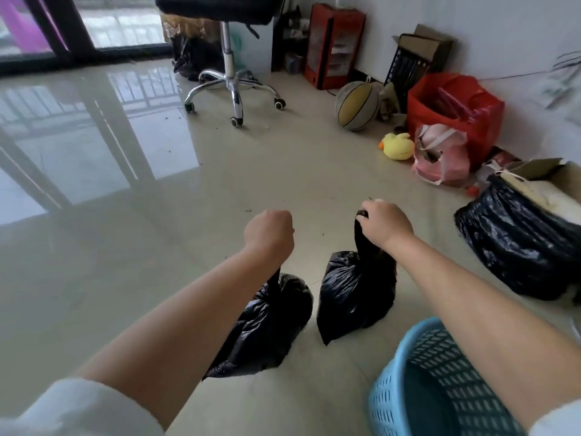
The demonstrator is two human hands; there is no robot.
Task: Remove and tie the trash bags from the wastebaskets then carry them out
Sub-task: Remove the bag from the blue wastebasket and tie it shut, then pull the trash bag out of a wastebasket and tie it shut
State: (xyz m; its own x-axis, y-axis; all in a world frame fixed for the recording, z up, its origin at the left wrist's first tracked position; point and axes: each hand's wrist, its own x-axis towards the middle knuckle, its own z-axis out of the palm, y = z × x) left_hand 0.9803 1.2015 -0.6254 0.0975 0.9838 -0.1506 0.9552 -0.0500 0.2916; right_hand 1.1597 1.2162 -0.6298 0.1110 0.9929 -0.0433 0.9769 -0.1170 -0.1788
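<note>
Two small black trash bags hang over the tiled floor, each held by its gathered neck. My left hand (269, 231) grips the neck of the left trash bag (267, 325), which dangles below my forearm. My right hand (385, 222) grips the twisted top of the right trash bag (355, 294). A light blue plastic wastebasket (440, 382) stands at the bottom right, under my right forearm, with no liner showing in it.
A larger black bag (515, 247) holding cardboard lies at the right. Along the wall sit a red bag (456, 111), a pink bag (440, 155), a yellow plush duck (397, 146) and a ball (356, 105). An office chair (232, 86) stands ahead near the glass door.
</note>
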